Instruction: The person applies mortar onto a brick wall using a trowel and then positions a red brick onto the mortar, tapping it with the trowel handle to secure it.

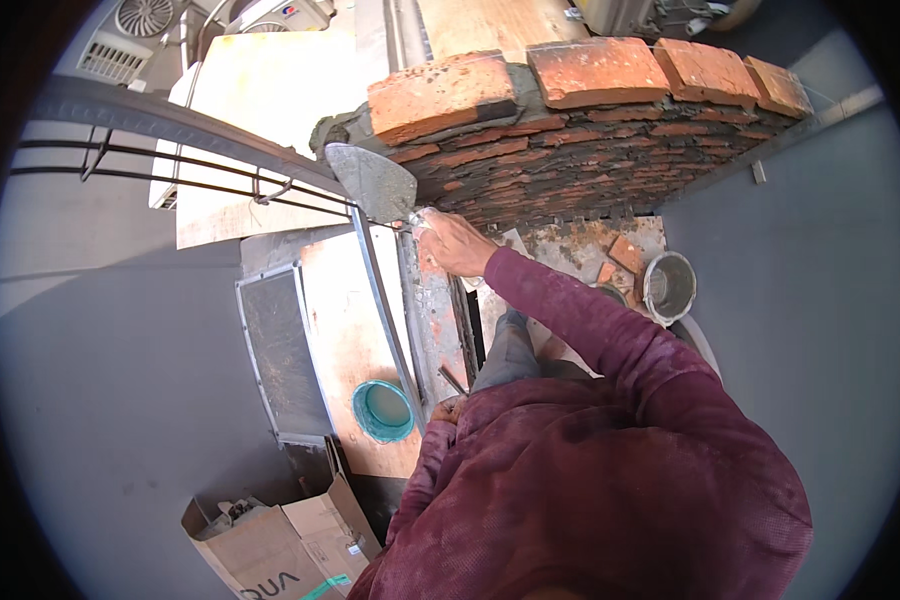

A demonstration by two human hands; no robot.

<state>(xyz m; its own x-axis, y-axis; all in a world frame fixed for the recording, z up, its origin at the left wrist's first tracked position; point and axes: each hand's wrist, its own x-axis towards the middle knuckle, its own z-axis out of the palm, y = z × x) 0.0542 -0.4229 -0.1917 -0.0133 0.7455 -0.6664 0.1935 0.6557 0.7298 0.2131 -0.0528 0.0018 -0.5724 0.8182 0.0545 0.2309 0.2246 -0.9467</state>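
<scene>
My right hand (457, 246) is stretched forward, closed round the handle of a trowel (375, 182). The trowel's grey, mortar-smeared blade lies against the left end of a brick wall (560, 165), where wet mortar (345, 130) bulges out beside the top course. The nearest brick to the blade is an orange one (442, 95), its lower edge bedded in mortar. Low by my body, my left hand (449, 409) is partly covered by its sleeve, with its fingers curled. A thin dark bar (452, 380) sticks up next to it; whether I grip it is unclear.
A metal beam and rods (220, 175) cross at the left. A teal bucket (384, 411) stands on a plywood board (345, 330), with a cardboard box (280, 540) behind it. To the right are a grey bucket (669, 288) and loose brick pieces (625, 254). A grey wall (820, 250) bounds that side.
</scene>
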